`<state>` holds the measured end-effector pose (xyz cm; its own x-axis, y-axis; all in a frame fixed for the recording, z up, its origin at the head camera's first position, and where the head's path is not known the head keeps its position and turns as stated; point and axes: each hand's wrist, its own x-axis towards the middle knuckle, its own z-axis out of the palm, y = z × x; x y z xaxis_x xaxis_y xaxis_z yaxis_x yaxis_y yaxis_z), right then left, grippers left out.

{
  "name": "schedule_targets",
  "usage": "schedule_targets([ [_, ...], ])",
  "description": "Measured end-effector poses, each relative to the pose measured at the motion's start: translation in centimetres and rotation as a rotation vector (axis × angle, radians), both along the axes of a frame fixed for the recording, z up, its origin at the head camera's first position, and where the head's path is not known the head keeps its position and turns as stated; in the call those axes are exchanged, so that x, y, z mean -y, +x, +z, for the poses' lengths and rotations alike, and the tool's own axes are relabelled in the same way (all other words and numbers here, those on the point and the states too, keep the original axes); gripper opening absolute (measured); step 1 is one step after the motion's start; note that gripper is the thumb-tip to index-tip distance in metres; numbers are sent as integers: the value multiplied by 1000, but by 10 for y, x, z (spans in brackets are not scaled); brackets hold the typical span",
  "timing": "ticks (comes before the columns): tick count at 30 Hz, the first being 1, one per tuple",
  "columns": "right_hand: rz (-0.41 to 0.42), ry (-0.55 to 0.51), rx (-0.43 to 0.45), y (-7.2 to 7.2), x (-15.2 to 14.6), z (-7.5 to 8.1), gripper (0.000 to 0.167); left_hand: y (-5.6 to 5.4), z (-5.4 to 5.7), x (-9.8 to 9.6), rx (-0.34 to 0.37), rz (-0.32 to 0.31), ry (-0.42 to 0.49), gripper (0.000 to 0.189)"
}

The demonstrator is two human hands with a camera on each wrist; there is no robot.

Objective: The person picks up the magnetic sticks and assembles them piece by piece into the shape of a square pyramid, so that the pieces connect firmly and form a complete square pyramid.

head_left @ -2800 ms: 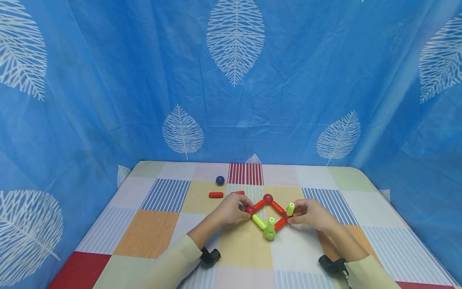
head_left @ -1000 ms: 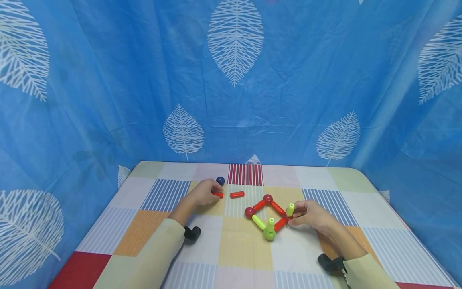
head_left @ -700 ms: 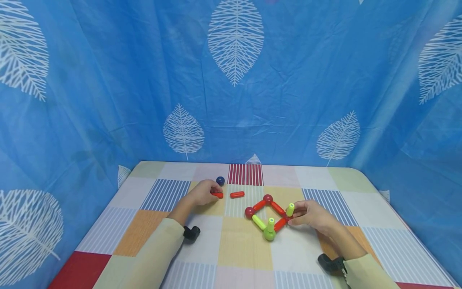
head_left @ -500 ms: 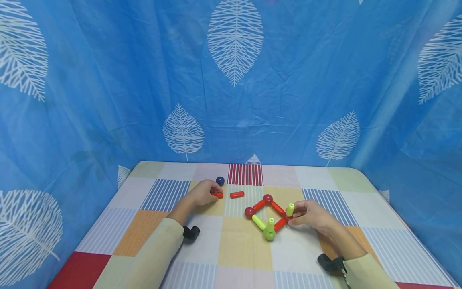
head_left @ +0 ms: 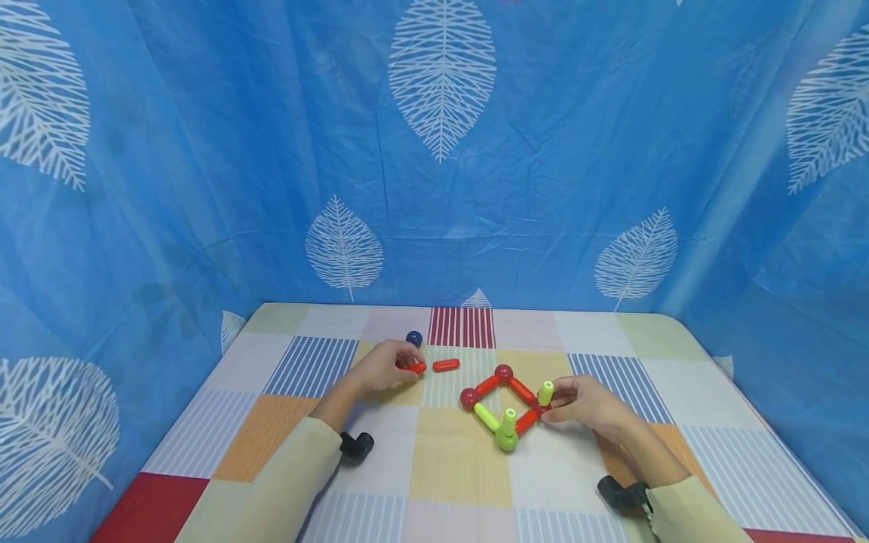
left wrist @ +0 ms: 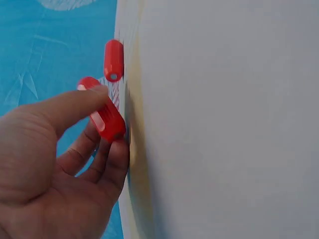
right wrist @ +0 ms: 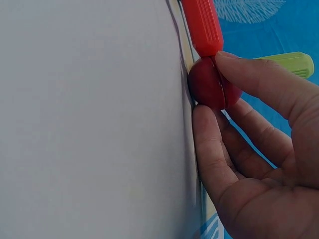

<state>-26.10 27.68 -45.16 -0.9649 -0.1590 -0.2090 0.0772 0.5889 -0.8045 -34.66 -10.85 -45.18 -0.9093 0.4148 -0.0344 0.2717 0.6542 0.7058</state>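
Note:
My left hand [head_left: 388, 366] pinches a red magnetic rod [left wrist: 106, 112] between thumb and fingers, close over the cloth at the back left of the work. A second red rod [head_left: 446, 366] lies just to its right. With thumb and fingertips, my right hand [head_left: 589, 402] holds a dark red ball [right wrist: 209, 83] at the right corner of a four-sided frame of rods and balls. Red balls sit at the frame's left [head_left: 470, 399] and back corners, and a green ball [head_left: 506, 440] forms the front one. Upright yellow-green rods rise from the green ball and the held ball.
A dark blue ball [head_left: 414, 338] sits behind my left hand. The table's patchwork cloth [head_left: 462, 467] runs back to a blue curtain [head_left: 434, 226] with white leaf prints, which also hangs along both sides.
My left hand has gone from the frame's left ball over to the loose red rod, gripped it and shifted it slightly right. The right hand has stayed on its ball.

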Motion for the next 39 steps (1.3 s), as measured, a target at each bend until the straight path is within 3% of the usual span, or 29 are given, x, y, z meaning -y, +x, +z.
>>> schedule_targets([
  [7, -3, 6, -7, 0, 0, 0, 36, 14, 5, -10, -5, -69, 145, 20],
  [17, 4, -4, -9, -1, -1, 0, 35, 24, 6, -36, 8, -191, 407, 25],
  [24, 32, -18, -15, -3, -3, -2, 34, 30, 6, -51, 33, -173, 460, 22],
  [31, 70, -30, -33, -2, -3, -1, 32, 32, 4, -61, 42, -202, 501, 23],
  [39, 48, -20, -18, -3, -3, -1, 33, 34, 2, -69, 21, -217, 432, 21],
])
